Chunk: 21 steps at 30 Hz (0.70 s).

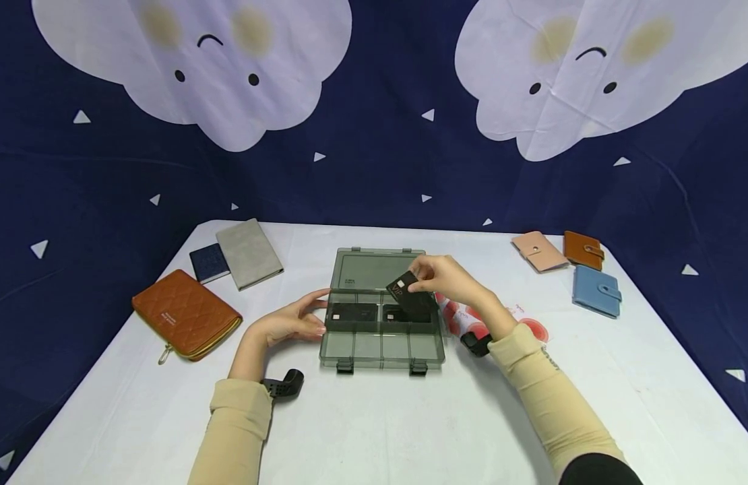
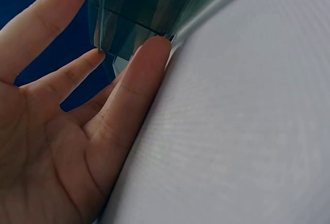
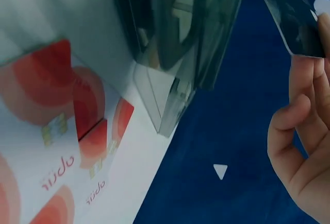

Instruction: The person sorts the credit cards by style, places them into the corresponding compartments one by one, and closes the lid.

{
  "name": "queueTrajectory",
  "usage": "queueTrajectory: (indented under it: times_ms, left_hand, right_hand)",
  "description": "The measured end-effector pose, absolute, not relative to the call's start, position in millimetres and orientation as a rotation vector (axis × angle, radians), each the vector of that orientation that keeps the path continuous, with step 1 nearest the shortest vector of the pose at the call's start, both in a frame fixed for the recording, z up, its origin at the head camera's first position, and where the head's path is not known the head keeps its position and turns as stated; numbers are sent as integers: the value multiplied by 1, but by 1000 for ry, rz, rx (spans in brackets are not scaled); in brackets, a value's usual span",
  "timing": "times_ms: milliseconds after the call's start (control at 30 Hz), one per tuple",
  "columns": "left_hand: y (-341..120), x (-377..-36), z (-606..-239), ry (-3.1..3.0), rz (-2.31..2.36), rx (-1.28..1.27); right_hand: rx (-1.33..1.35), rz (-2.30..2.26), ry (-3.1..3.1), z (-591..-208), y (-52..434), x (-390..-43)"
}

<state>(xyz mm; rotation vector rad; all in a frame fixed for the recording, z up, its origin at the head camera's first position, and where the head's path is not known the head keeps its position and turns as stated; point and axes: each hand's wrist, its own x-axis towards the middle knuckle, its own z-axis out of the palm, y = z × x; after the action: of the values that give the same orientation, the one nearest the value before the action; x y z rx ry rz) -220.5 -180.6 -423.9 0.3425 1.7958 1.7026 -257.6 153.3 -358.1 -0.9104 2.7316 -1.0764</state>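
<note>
A quilted brown pouch [image 1: 187,315] lies at left on the white table [image 1: 362,431], near a navy booklet [image 1: 209,263] and a grey notebook [image 1: 250,254]. A pink wallet [image 1: 538,252], brown wallet [image 1: 580,248] and blue wallet [image 1: 595,292] cluster at right.

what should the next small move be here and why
Probably lower the black card into the open box, middle right: the right hand pinches it above that spot, similar cards already lie in that row, and the left hand touches the box's side.
</note>
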Motion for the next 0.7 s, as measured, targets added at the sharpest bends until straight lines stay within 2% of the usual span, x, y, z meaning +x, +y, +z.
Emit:
queueTrajectory:
  times_ms: [533, 700]
  left_hand:
    - [-180, -220, -423, 1797, 1706, 341]
    - [-181, -220, -424, 1790, 1708, 338]
  right_hand:
    - [-1221, -621, 2667, -366, 134, -256]
    - [-1207, -537, 2704, -372, 132, -255]
